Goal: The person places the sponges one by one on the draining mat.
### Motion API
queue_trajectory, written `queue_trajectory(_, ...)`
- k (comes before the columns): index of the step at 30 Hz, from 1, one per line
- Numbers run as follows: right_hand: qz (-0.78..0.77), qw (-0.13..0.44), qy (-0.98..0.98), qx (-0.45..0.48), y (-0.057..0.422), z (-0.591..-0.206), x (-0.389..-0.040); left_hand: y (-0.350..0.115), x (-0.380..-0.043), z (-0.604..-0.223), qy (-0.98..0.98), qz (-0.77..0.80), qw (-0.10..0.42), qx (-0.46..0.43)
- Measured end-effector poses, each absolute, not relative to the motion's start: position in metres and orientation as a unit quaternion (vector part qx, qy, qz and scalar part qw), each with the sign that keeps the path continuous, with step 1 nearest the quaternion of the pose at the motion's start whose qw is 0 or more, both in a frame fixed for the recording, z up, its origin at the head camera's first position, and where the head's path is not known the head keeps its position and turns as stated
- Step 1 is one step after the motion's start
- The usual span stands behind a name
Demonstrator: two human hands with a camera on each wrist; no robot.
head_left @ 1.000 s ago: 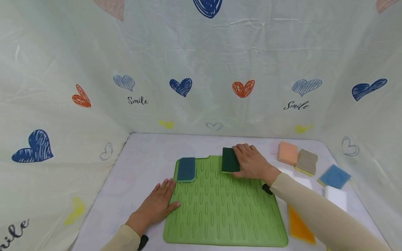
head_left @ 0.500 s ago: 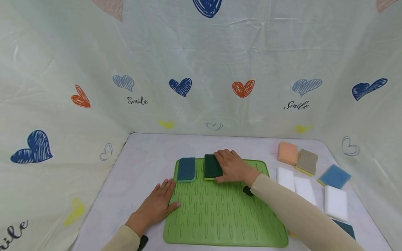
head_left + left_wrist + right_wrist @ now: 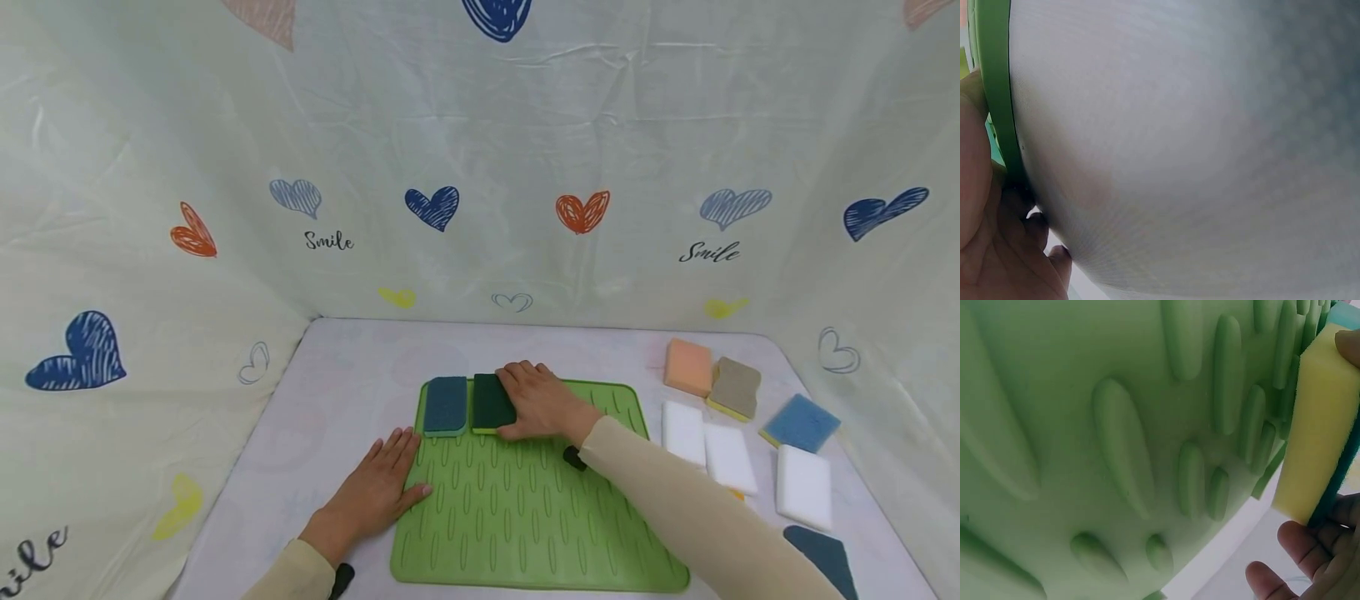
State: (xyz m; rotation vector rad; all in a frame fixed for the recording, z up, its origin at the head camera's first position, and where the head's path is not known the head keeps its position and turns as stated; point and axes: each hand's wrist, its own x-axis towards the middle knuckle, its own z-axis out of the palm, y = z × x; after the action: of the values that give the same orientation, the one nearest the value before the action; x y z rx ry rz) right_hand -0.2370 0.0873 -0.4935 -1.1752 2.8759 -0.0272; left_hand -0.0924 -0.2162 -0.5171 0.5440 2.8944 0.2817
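Note:
A green ridged mat (image 3: 525,517) lies on the table. My right hand (image 3: 543,406) holds a sponge (image 3: 491,402) with a dark green scouring top and yellow foam at the mat's back edge. In the right wrist view the yellow foam (image 3: 1322,419) of that sponge sits between thumb and fingers, close over the mat's ridges. Just left of it, a sponge with a dark blue top (image 3: 446,404) rests in the mat's back left corner. My left hand (image 3: 375,482) lies flat at the mat's left edge, thumb over the rim; the left wrist view shows its fingers beside the green rim (image 3: 997,81).
Right of the mat lie an orange sponge (image 3: 687,367), a grey-topped sponge (image 3: 735,387), a blue sponge (image 3: 800,422), several white sponges (image 3: 804,486) and a dark teal pad (image 3: 825,557). A white curtain with printed hearts (image 3: 480,125) hangs behind and beside the table.
My right hand has carried the green-topped sponge leftward along the mat's back edge until it stands beside the blue-topped one. My left hand has stayed in place.

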Motion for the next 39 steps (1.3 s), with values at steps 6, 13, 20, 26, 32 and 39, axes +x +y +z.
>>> queue_trajectory(6,-0.004,0.03,0.924,-0.381,0.0829,-0.4961,-0.2368,-0.2165,-0.0926,-0.5179,0.975,0.091,0.097,0.178)
queue_trajectory(13,0.003,0.03,0.924,-0.381,0.0817,-0.4991,-0.2379,-0.2169,-0.0935,-0.5198,0.976,0.087,0.092,0.178)
queue_trajectory(20,0.007,0.035,0.924,-0.38,0.0821,-0.5004,-0.2386,-0.2165,-0.0931,-0.5199,0.976,0.088,0.086,0.18)
queue_trajectory(26,0.006,0.041,0.925,-0.378,0.0825,-0.4996,-0.238,-0.2162,-0.0932,-0.5192,0.976,0.09,0.09,0.177)
queue_trajectory(32,0.007,0.044,0.925,-0.376,0.0819,-0.4968,-0.2374,-0.2172,-0.092,-0.5156,0.974,0.107,0.094,0.177)
queue_trajectory(39,-0.021,0.056,0.928,-0.368,0.088,-0.4916,-0.2345,-0.216,-0.0917,-0.5159,0.975,0.094,0.092,0.179)
